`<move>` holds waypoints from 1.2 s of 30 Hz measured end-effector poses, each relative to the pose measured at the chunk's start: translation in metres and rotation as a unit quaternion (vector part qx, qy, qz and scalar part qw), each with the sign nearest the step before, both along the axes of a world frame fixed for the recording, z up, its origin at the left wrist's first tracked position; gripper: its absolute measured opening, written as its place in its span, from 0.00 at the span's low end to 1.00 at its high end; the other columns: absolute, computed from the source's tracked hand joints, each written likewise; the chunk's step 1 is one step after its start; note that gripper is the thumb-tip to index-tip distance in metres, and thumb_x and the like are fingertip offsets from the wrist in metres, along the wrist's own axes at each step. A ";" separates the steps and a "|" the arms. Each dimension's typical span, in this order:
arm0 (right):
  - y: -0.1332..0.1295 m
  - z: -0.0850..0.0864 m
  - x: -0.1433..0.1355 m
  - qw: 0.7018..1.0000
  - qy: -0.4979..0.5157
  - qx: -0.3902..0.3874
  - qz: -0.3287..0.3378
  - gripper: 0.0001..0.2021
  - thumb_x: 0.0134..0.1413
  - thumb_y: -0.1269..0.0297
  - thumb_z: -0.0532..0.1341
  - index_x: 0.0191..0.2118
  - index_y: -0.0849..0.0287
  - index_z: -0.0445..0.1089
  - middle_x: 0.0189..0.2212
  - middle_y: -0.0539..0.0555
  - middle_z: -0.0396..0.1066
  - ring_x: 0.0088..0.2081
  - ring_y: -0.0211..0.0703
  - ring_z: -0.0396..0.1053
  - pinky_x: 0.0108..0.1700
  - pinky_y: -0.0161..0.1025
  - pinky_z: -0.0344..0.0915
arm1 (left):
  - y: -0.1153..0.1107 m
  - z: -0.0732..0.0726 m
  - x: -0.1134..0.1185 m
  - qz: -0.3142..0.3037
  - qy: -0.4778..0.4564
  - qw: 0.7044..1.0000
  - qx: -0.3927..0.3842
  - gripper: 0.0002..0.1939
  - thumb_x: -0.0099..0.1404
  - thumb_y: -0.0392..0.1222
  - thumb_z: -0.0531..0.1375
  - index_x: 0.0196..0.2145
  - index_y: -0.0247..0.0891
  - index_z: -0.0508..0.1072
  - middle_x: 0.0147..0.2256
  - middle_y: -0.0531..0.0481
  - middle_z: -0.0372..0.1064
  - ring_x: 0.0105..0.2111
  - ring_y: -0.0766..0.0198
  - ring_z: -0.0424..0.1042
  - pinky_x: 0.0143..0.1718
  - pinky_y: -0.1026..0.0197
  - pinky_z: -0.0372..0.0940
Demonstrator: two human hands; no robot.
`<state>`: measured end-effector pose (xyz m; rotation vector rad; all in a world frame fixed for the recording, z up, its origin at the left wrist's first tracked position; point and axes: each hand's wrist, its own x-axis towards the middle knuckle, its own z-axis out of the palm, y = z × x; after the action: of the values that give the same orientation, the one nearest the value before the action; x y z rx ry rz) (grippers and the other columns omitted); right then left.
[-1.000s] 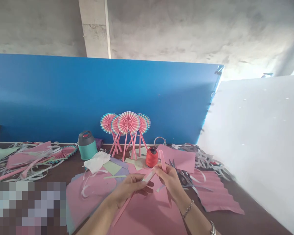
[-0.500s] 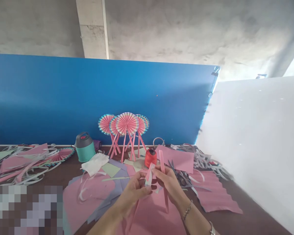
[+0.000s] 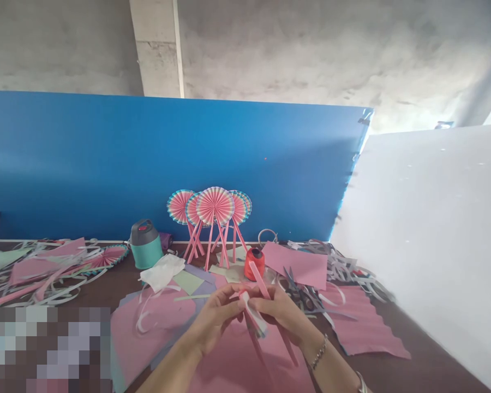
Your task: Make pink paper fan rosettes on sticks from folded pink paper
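A narrow folded paper fan [image 3: 255,317], white with coloured edges, is pinched between both hands above a pink sheet [image 3: 237,363]. My left hand [image 3: 221,314] has its fingers closed on the fan's upper end, where some pink shows. My right hand [image 3: 279,310] grips the same fan from the other side; a long pink paper strip [image 3: 257,277] passes through its fingers and sticks out above and below. Just behind the hands stands a spool of red thread [image 3: 254,264]. To the right lie scissors [image 3: 300,292], partly overlapped by other things.
Several finished pink rosette fans [image 3: 215,206] stand against the blue partition [image 3: 106,158]. A teal jug with a dark lid [image 3: 146,245] and a crumpled white tissue [image 3: 162,272] are at left. Paper strips [image 3: 57,273] pile up at both sides. A white panel [image 3: 442,229] borders the right.
The folded fan has swung so its lower end points down and right. The pink strip in my right hand now leans left at the top. The view has shifted slightly.
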<state>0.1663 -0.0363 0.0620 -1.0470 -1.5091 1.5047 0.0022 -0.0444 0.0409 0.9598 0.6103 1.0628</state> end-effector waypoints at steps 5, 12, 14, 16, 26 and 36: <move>0.003 -0.007 0.004 0.964 -0.041 0.156 -0.212 0.11 0.46 0.57 0.61 0.28 0.61 0.67 0.16 0.44 0.56 0.19 0.32 0.51 0.22 0.32 0.49 | 0.008 0.004 -0.006 0.164 0.004 0.984 0.065 0.12 0.53 0.42 0.65 0.37 0.38 0.74 0.32 0.50 0.70 0.24 0.71 0.61 0.26 0.67 0.56; -0.012 -0.019 0.001 0.861 -0.075 0.448 -0.229 0.07 0.51 0.66 0.57 0.35 0.57 0.71 0.27 0.53 0.72 0.28 0.41 0.67 0.32 0.37 0.63 | 0.003 -0.001 -0.013 0.334 0.104 0.914 0.205 0.08 0.53 0.36 0.64 0.34 0.42 0.77 0.40 0.46 0.71 0.41 0.60 0.66 0.43 0.63 0.60; -0.014 -0.018 -0.007 0.886 -0.074 0.419 -0.182 0.06 0.52 0.65 0.57 0.31 0.57 0.71 0.27 0.54 0.71 0.29 0.41 0.67 0.33 0.37 0.63 | 0.001 -0.007 -0.009 0.278 0.127 0.926 0.222 0.08 0.53 0.35 0.64 0.33 0.42 0.77 0.35 0.46 0.72 0.40 0.59 0.66 0.45 0.62 0.59; -0.015 -0.015 -0.015 0.920 -0.065 0.350 -0.165 0.08 0.53 0.62 0.57 0.28 0.58 0.70 0.24 0.52 0.69 0.28 0.40 0.65 0.32 0.36 0.62 | -0.002 -0.012 -0.004 0.247 0.148 0.927 0.242 0.11 0.53 0.35 0.64 0.36 0.43 0.77 0.32 0.46 0.71 0.37 0.59 0.66 0.44 0.61 0.59; -0.011 -0.005 -0.016 0.987 0.056 0.107 -0.107 0.16 0.47 0.52 0.62 0.23 0.60 0.68 0.17 0.46 0.58 0.20 0.32 0.49 0.23 0.33 0.50 | -0.003 -0.014 0.001 0.217 0.204 0.919 0.260 0.09 0.56 0.38 0.62 0.37 0.41 0.77 0.30 0.47 0.74 0.29 0.60 0.70 0.36 0.60 0.63; -0.014 0.001 -0.018 0.989 0.088 0.080 -0.084 0.15 0.44 0.52 0.64 0.23 0.59 0.67 0.19 0.47 0.60 0.21 0.32 0.45 0.24 0.33 0.48 | 0.001 -0.020 0.000 0.243 0.231 0.876 0.346 0.07 0.58 0.36 0.61 0.36 0.39 0.76 0.31 0.48 0.76 0.28 0.63 0.73 0.33 0.62 0.68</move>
<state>0.1482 -0.0502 0.0633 -0.9000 -1.3589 1.3005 0.0017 -0.0436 0.0211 1.7829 0.9177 1.5674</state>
